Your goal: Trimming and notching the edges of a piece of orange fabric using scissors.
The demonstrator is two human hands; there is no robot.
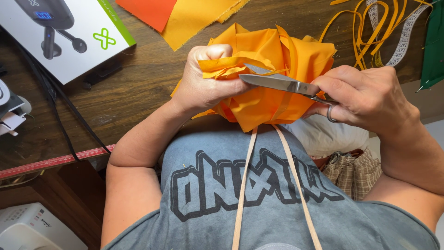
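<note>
Gripping a bunched orange fabric [273, 88] above the wooden tabletop [134, 83] edge, the left hand [208, 81] pinches its folded strip edges between curled fingers. The right hand [365, 97] closes around the scissors [282, 83], whose long axis lies nearly horizontal, blades pointing left toward the left hand. The blades seem slightly parted on the strip, though fabric partly hides them.

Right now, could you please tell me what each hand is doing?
Left hand: closed, gripping the bunched orange cloth.
Right hand: closed on the scissors, blades at the cloth.
</note>
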